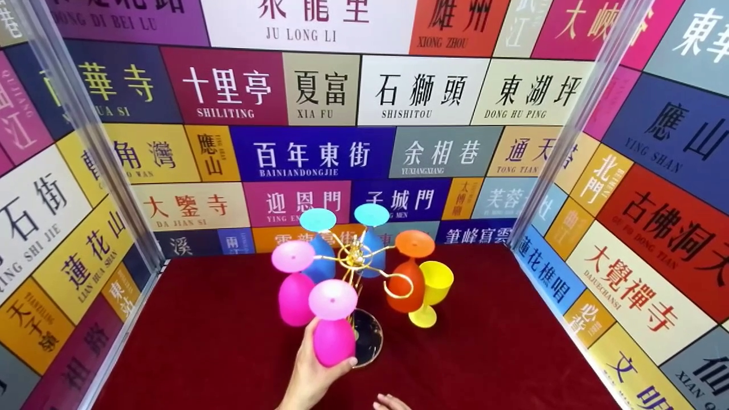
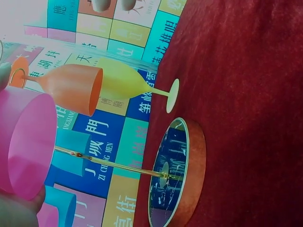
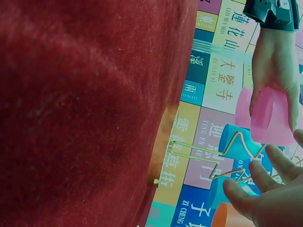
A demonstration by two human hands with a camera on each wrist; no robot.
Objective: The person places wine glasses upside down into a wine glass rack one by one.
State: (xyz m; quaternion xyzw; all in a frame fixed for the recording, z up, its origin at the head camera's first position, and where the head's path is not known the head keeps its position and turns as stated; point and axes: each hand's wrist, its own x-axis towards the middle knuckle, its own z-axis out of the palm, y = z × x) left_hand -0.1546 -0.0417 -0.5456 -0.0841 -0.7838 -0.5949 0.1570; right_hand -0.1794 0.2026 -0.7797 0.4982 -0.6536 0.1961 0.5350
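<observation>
My left hand [image 1: 307, 367] holds the bowl of the front pink goblet [image 1: 335, 343], which is upside down with its foot on top. Thumb and fingers wrap the bowl from either side. The gold goblet rack [image 1: 354, 259] stands right behind it on a round dark glossy base [image 1: 370, 339]. My right hand [image 3: 265, 198] is lower and to the right, fingers spread and loosely bent, holding nothing; only its fingertips show in the head view. In the right wrist view it overlaps the rack's gold wires.
Another pink goblet [image 1: 296, 299], two blue goblets [image 1: 320, 259] and an orange goblet [image 1: 405, 285] hang upside down around the rack. A bare gold loop [image 1: 411, 289] juts out front right. Behind the orange one, a yellow goblet [image 1: 438, 282] stands upright on the dark red cloth [image 1: 484, 353].
</observation>
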